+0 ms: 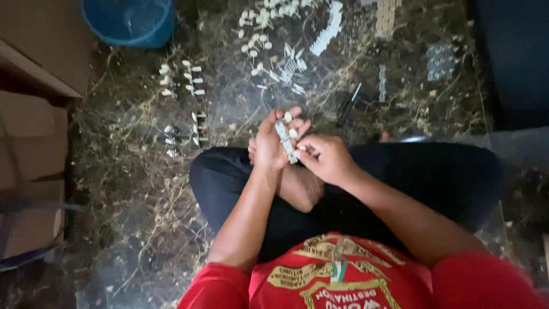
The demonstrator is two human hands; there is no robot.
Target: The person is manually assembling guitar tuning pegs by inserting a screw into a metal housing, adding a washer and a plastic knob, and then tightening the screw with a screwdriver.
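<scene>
The left hand has its grip clamped round a narrow white strip, upright above the lap so the right hand can pinch at its lower end. Beyond the grip, small white parts lie sorted on the marble floor.

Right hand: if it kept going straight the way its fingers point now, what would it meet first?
The right hand points leftward at the narrow grey-white strip part held upright in the left hand. It would meet that strip first; the fingertips look already on it, though depth is unclear.
</scene>
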